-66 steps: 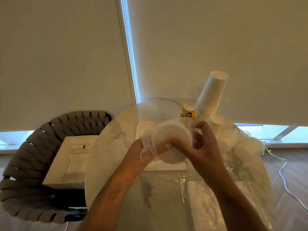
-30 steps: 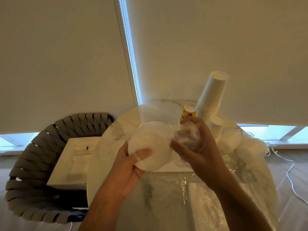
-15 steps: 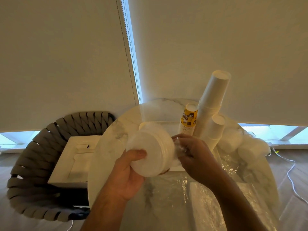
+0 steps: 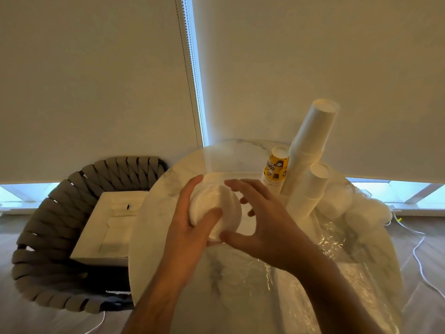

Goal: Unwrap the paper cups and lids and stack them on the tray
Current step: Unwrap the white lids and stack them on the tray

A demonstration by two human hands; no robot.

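Note:
My left hand (image 4: pixel 190 227) grips a bare stack of white lids (image 4: pixel 216 208) from the left, thumb across its front. My right hand (image 4: pixel 267 227) cups the stack from the right, fingers spread around it. The stack is held just above the white tray (image 4: pixel 245 225) on the round marble table (image 4: pixel 156 225). On the tray's right side stand a tall stack of white cups (image 4: pixel 310 141), a shorter white cup stack (image 4: pixel 308 191) and a yellow printed cup stack (image 4: pixel 275 169). Wrapped lid packs (image 4: pixel 356 206) lie at the right.
Loose clear plastic wrap (image 4: pixel 337 273) covers the table's near right part. A woven grey chair (image 4: pixel 48 237) at the left holds a white box (image 4: pixel 106 227). White cables (image 4: pixel 419 256) run over the floor at the right. Roller blinds hang behind the table.
The plastic wrap came off the lid stack and left my right hand. Both hands now hold the bare stack, which has moved lower toward the tray.

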